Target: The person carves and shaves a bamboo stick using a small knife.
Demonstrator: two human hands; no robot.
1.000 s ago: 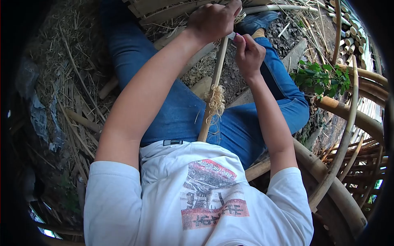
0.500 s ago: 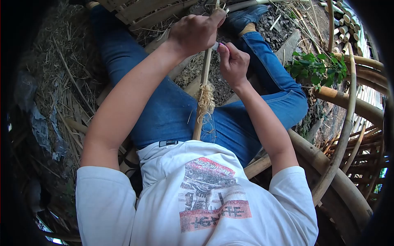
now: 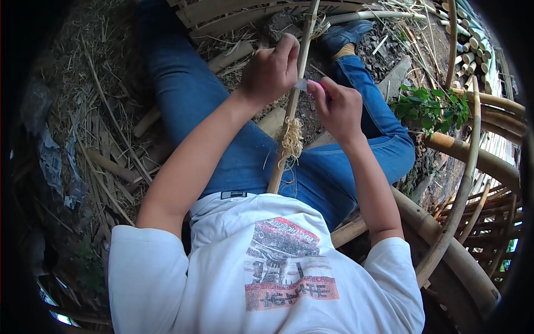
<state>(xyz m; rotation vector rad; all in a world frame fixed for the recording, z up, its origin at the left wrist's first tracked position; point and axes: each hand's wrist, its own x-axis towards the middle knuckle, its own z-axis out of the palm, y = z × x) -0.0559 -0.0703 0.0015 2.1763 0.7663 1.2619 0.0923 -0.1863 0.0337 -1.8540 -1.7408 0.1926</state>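
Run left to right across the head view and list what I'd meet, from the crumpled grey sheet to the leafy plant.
Crumpled grey sheet → left hand → small blade → right hand → green leafy plant.

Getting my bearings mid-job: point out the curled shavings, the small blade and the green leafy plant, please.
Curled shavings (image 3: 293,138): head view, middle of the clump.
Small blade (image 3: 301,84): head view, the bare grey part.
Green leafy plant (image 3: 429,107): head view, leaves near its middle.
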